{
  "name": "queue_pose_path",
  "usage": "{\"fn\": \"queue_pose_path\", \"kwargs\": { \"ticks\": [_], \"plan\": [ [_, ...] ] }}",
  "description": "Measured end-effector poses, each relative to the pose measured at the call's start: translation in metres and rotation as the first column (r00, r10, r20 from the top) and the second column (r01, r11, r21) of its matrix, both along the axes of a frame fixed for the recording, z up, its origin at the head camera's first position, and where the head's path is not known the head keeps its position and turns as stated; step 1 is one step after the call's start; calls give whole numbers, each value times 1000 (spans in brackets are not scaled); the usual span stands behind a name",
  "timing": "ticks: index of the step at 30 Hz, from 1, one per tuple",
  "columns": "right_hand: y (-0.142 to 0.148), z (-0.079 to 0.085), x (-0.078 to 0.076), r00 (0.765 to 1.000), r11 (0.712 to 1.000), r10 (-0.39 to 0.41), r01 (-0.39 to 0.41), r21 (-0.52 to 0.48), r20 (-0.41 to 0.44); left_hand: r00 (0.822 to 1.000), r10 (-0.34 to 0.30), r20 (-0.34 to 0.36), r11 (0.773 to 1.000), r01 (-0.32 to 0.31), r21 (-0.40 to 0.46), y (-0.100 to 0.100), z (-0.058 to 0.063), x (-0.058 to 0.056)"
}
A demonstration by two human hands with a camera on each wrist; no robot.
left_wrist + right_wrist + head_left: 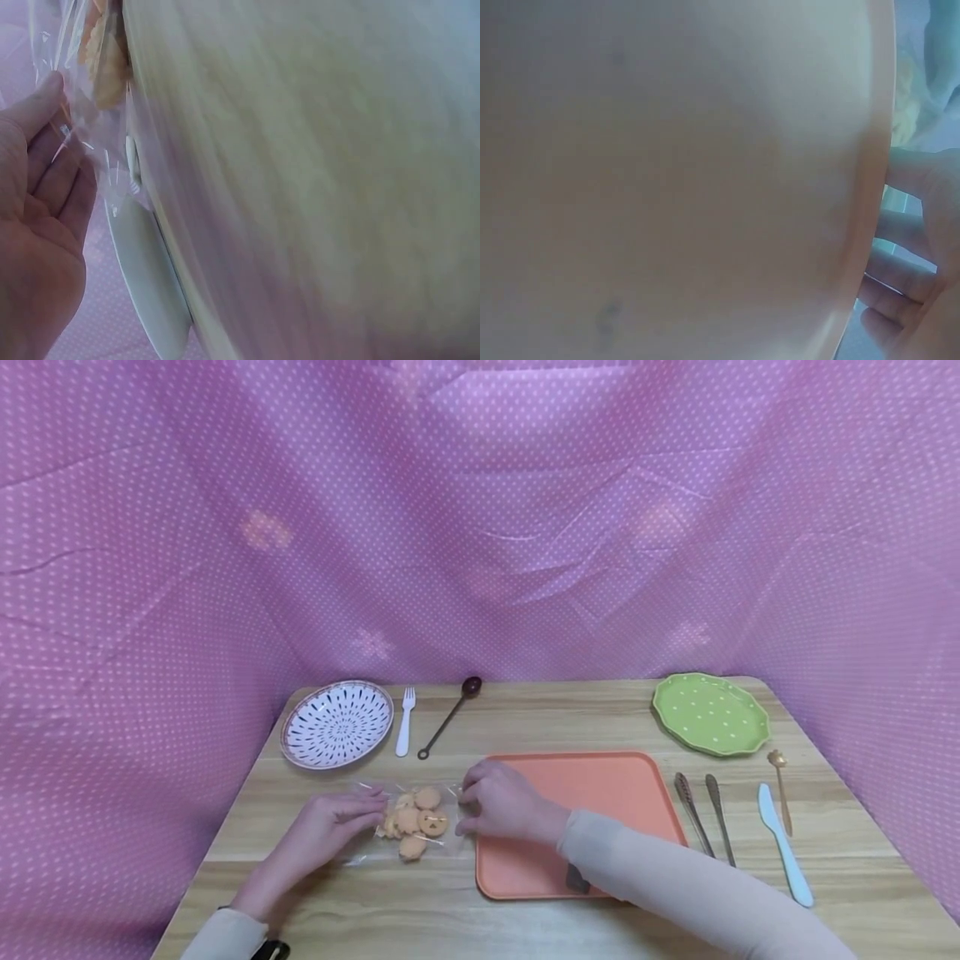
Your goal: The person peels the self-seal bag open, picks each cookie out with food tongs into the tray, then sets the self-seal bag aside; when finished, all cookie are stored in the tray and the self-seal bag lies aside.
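Note:
A clear plastic bag of cookies [408, 821] lies on the table to the left of the orange tray; one round cookie shows a face pattern. My left hand [326, 831] holds the bag's left end, and the left wrist view shows the thumb against the crinkled plastic [75, 127] with the fingers behind it. At the bag's right end my right hand [504, 802] grips the plastic with bent fingers, its wrist over the tray [585, 777]. In the right wrist view the tray rim hides part of those fingers [900, 232].
Back left are a patterned plate [337, 725], a white fork [406, 722] and a long dark spoon [450, 718]. To the right stand a green dotted plate [711, 714], two metal-handled utensils [693, 814], a gold spoon [782, 789] and a light blue knife [783, 843]. Pink curtains surround the table.

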State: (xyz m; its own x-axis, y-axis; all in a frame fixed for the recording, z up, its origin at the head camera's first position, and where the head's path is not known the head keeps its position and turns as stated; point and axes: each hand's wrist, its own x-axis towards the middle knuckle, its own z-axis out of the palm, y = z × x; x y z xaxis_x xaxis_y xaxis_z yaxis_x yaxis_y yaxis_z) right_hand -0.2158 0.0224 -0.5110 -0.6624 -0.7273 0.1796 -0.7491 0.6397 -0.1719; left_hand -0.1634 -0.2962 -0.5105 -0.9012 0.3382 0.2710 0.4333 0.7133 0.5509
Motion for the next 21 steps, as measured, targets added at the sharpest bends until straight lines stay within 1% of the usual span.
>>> {"fn": "queue_pose_path", "kwargs": {
  "ticks": [5,10,13,17,19,21],
  "plan": [
    [1,2,1,1000,1000,1,-1,-6,1,1000,25,12,1000,-25,2,1,2,2],
    [1,2,2,1000,1000,-2,2,-16,13,999,37,10,999,-37,2,2,3,4],
    [3,2,2,999,999,-13,14,-49,35,999,44,12,999,-44,-1,2,2,4],
    [13,8,4,995,991,-68,76,-113,79,999,50,20,999,-50,7,1,2,4],
    [23,15,6,988,980,-119,132,-146,96,998,51,24,999,-51,11,1,1,4],
    [37,24,10,978,962,-187,202,-184,97,998,54,26,998,-55,8,1,1,4]
  ]
}}
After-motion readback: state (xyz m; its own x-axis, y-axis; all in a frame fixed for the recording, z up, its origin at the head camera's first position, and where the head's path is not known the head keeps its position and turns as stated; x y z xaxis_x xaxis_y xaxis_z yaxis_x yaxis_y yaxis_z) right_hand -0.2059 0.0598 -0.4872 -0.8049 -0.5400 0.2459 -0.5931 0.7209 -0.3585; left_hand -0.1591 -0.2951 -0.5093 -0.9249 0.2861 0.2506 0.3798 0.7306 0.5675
